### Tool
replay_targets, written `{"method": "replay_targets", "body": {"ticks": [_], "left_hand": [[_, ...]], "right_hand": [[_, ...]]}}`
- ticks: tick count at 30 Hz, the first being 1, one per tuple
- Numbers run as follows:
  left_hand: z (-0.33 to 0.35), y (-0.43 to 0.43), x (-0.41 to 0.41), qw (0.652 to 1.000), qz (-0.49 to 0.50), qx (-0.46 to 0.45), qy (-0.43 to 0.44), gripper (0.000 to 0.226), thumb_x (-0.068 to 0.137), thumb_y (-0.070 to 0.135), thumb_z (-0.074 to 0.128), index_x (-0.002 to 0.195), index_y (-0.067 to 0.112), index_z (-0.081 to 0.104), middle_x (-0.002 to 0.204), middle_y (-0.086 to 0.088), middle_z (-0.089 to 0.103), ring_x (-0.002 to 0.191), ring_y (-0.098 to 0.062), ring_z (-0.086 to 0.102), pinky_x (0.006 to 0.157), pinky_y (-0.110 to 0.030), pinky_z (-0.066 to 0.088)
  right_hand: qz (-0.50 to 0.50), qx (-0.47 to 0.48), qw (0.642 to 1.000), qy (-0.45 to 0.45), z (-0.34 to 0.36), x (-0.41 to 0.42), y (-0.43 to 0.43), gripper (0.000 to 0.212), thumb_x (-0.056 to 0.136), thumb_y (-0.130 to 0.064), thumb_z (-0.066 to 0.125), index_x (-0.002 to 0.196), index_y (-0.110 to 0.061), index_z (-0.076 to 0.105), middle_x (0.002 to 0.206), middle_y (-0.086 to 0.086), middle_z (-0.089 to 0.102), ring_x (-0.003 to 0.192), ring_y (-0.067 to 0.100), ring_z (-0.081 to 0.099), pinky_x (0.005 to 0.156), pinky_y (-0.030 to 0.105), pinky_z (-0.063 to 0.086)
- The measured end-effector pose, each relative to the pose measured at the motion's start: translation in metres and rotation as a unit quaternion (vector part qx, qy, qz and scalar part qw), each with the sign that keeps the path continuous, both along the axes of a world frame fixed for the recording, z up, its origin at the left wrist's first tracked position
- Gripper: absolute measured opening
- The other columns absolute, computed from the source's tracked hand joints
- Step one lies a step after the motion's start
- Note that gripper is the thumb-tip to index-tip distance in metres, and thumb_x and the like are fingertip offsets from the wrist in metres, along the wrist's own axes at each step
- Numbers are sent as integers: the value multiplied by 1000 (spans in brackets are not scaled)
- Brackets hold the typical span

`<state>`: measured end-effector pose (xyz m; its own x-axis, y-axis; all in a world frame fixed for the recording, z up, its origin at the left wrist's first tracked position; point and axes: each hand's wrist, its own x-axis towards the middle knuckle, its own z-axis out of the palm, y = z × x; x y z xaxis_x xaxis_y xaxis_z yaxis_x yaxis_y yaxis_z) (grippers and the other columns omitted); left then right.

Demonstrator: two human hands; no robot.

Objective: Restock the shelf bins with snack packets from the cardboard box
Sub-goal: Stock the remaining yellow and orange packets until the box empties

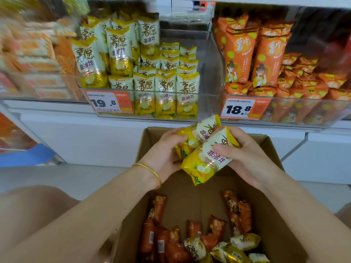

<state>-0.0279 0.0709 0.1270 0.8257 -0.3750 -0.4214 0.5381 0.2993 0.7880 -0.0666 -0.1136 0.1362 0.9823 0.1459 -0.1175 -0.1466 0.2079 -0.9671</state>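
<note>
At centre frame, the left hand (163,154) and right hand (247,158) curl together around two yellow packets (205,160) above the cardboard box (275,215). The slick wrappers overlap, so one could slip back down, or get misfiled in the orange bin (281,118), upper right, beside the yellow bin (205,107).

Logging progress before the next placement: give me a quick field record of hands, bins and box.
left hand: grips yellow snack packets, above the box
right hand: grips the same packets
yellow bin: middle of shelf, partly filled, 19.8 tag
orange bin: to its right, 18.8 tag
cardboard box: open, orange packets and a few loose yellow packets at the bottom
</note>
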Motion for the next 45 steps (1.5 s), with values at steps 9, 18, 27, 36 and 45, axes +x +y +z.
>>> {"method": "replay_targets", "body": {"ticks": [9,18,27,36,45], "left_hand": [[56,42,33,937,39,236,-254,33,85,22,62,117,29,58,117,-6,62,96,-19,63,83,-39,55],[80,87,99,559,221,587,-543,36,85,15,55,120,7,59,125,-15,52,118,-35,45,99,-35,30],[62,102,137,412,174,672,-591,29,73,0,62,102,3,66,134,-22,50,129,-45,40,107,-61,29],[59,100,141,432,180,675,-570,29,73,-2,59,100,4,67,131,-23,52,128,-44,41,109,-60,25],[61,98,141,450,195,660,-570,34,73,6,48,102,3,66,130,-24,52,128,-45,39,110,-61,23]], "right_hand": [[43,-80,989,-121,65,56,39,38,62,-7,74,97,-16,63,88,-2,74,84,15,71,67,27,56],[-21,-277,926,-256,129,152,75,36,59,-27,88,88,-22,68,94,2,73,89,18,70,85,42,56],[-30,-508,812,-286,123,241,88,64,66,-55,79,103,-4,66,105,9,59,96,21,55,76,29,40],[53,-465,862,-194,132,245,99,45,77,-32,77,117,-18,62,122,-8,59,111,4,58,96,21,47],[-30,-360,912,-193,114,227,102,36,77,-25,78,110,-19,65,106,-1,70,96,15,67,89,44,55]]}}
